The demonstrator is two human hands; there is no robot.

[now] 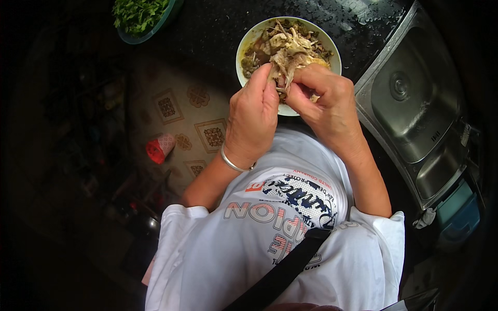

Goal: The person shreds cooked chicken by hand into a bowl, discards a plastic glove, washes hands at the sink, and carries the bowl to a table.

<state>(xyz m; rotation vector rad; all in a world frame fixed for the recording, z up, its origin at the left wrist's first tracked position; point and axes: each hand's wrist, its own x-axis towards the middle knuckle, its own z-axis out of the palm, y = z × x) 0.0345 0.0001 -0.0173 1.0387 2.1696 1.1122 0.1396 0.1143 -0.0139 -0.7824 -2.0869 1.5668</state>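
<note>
A white bowl (242,44) holds brownish food in liquid, with pale shredded meat, probably poultry, on top. Over its near part, my left hand (255,112) pinches a piece of the shredded meat (290,58) between thumb and fingers. My right hand (325,105) grips the same stringy meat from the other side, its fingers curled, close to the left fingertips. Both hands partly hide the bowl's near rim. A metal bangle circles the left wrist.
The bowl stands on a wet black countertop (210,39). At the upper left is a green-rimmed bowl (155,31) of chopped leafy greens (138,15). A stainless steel sink (412,97) lies to the right. On the patterned floor (175,101) at left is a red and pink object (160,148).
</note>
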